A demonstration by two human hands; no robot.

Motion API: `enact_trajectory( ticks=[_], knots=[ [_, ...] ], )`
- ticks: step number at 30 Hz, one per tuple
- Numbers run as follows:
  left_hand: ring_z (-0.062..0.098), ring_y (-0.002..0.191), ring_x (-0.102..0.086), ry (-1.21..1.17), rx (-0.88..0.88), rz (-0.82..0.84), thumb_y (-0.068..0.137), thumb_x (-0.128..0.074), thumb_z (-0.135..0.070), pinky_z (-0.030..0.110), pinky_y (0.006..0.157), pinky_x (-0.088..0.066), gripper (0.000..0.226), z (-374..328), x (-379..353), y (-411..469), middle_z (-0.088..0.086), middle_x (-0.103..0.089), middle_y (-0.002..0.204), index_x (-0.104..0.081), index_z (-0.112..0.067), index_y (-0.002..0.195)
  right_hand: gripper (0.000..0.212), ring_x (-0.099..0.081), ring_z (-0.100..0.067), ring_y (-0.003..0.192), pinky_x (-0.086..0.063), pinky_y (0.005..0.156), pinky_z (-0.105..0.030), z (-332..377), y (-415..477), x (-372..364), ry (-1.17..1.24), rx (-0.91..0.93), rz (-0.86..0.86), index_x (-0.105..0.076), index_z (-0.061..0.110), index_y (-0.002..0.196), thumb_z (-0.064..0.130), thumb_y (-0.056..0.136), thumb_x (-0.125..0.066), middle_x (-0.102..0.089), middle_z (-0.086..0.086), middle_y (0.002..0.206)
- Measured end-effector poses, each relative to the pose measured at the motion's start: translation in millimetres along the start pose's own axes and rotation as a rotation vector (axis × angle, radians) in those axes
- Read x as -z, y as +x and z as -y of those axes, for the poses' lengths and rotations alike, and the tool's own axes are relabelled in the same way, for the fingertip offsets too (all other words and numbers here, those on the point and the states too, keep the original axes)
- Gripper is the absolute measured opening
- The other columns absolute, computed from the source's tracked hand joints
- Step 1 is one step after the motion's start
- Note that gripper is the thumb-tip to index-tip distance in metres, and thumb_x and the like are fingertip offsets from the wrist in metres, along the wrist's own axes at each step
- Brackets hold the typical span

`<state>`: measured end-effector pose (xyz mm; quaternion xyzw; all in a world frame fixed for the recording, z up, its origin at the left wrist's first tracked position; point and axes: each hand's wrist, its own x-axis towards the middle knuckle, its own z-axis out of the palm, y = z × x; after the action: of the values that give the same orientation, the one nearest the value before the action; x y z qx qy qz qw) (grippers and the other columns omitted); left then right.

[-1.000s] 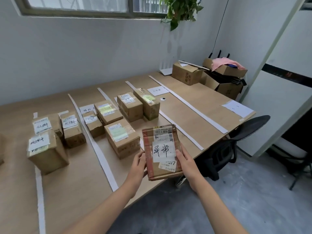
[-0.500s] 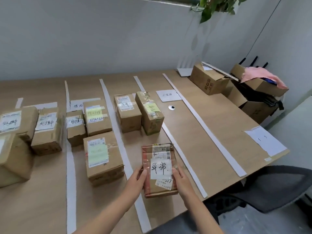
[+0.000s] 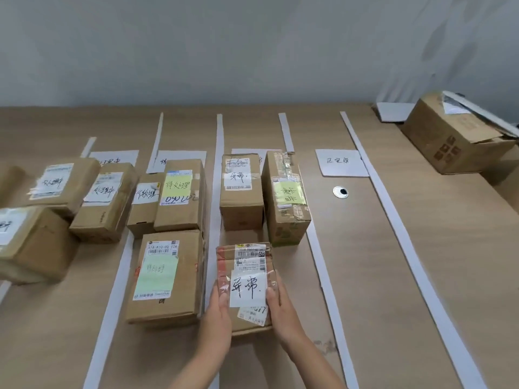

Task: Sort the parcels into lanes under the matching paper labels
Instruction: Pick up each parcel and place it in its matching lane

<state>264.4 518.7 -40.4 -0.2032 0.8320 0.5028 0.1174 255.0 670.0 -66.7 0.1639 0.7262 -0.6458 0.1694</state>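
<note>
**Parcel going down in its lane**

Left hand (image 3: 217, 321) and right hand (image 3: 283, 313) grip the small parcel (image 3: 244, 287) by its long sides, low over the desk (image 3: 393, 276) toward its near edge. It sits in front of two boxes (image 3: 241, 197) with matching writing (surface contact unclear). Next: set down, release. A second ago it hung beyond the near edge.

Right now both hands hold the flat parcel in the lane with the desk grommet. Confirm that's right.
Wrong lane. The head view shows the left hand and right hand holding the parcel one lane left of the grommet, in front of a box.
</note>
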Motion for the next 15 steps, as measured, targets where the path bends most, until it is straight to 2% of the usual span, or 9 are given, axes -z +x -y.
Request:
enact_trajectory(
  ticks=[2, 4, 5, 8, 10, 11, 14, 15],
  knots=[
    [0.01, 0.108, -0.051, 0.033, 0.011, -0.039, 0.107, -0.027, -0.029, 0.025, 0.083, -0.045, 0.044, -9.1, -5.5, 12.7, -0.002, -0.059, 0.131, -0.034, -0.027, 0.15, 0.054, -0.052, 0.01, 0.122, -0.047, 0.095, -0.01, 2.7, 15.2, 0.6, 0.028, 0.02, 0.009, -0.023, 0.039, 0.155, 0.046, 0.103, -0.04, -0.049, 0.014, 0.147],
    [0.008, 0.101, -0.051, 0.052, 0.016, -0.062, 0.108, -0.026, -0.028, 0.014, 0.067, -0.041, 0.041, -18.7, -8.7, 22.0, -0.006, -0.058, 0.123, -0.035, -0.028, 0.148, 0.064, -0.053, -0.001, 0.128, -0.05, 0.104, -0.028, 4.2, 27.0, -1.9, 0.038, 0.011, 0.011, -0.022, 0.048, 0.153, 0.062, 0.093, -0.041, -0.048, 0.013, 0.149],
    [0.007, 0.097, -0.053, 0.061, 0.016, -0.073, 0.108, -0.026, -0.028, 0.011, 0.064, -0.04, 0.04, -22.2, -8.7, 24.6, -0.009, -0.058, 0.117, -0.035, -0.031, 0.146, 0.065, -0.053, -0.004, 0.129, -0.051, 0.103, -0.031, 2.8, 31.3, -3.7, 0.042, 0.007, 0.009, -0.022, 0.051, 0.152, 0.065, 0.091, -0.041, -0.048, 0.013, 0.149],
    [0.002, 0.09, -0.061, 0.076, 0.018, -0.074, 0.108, -0.026, -0.03, 0.017, 0.066, -0.048, 0.035, -29.5, -6.8, 33.4, -0.014, -0.061, 0.107, -0.041, -0.034, 0.139, 0.059, -0.054, -0.003, 0.127, -0.054, 0.095, -0.024, 3.9, 39.1, -7.7, 0.062, 0.022, -0.006, -0.023, 0.047, 0.153, 0.058, 0.098, -0.042, -0.046, 0.011, 0.148],
    [-0.006, 0.086, -0.059, 0.086, 0.02, -0.073, 0.108, -0.026, -0.029, 0.01, 0.061, -0.044, 0.035, -32.1, -4.7, 43.4, -0.011, -0.065, 0.109, -0.041, -0.032, 0.139, 0.055, -0.054, -0.003, 0.124, -0.053, 0.092, -0.018, 8.8, 47.1, -9.3, 0.064, 0.026, -0.013, -0.024, 0.045, 0.153, 0.053, 0.101, -0.04, -0.046, 0.01, 0.144],
    [-0.006, 0.086, -0.059, 0.106, 0.013, -0.084, 0.108, -0.026, -0.028, 0.01, 0.061, -0.043, 0.036, -33.8, -3.1, 49.4, -0.009, -0.065, 0.111, -0.041, -0.032, 0.14, 0.055, -0.055, -0.004, 0.123, -0.054, 0.092, -0.019, 13.5, 51.6, -10.2, 0.069, 0.036, -0.015, -0.025, 0.045, 0.153, 0.054, 0.101, -0.04, -0.046, 0.009, 0.142],
    [0.006, 0.088, -0.061, 0.16, 0.029, -0.094, 0.108, -0.026, -0.028, 0.017, 0.064, -0.043, 0.038, -41.1, 3.1, 66.1, -0.007, -0.065, 0.11, -0.042, -0.03, 0.142, 0.065, -0.052, -0.01, 0.129, -0.051, 0.104, -0.042, 17.4, 69.3, -13.3, 0.037, 0.051, -0.029, -0.024, 0.049, 0.151, 0.068, 0.091, -0.04, -0.047, 0.004, 0.144],
    [0.009, 0.088, -0.06, 0.168, 0.037, -0.092, 0.108, -0.026, -0.027, 0.018, 0.062, -0.041, 0.038, -44.0, 4.1, 70.6, -0.006, -0.065, 0.108, -0.043, -0.029, 0.141, 0.067, -0.051, -0.012, 0.131, -0.049, 0.106, -0.047, 13.4, 76.9, -14.2, 0.03, 0.062, -0.027, -0.023, 0.05, 0.151, 0.072, 0.09, -0.04, -0.047, 0.003, 0.145]
  ],
)
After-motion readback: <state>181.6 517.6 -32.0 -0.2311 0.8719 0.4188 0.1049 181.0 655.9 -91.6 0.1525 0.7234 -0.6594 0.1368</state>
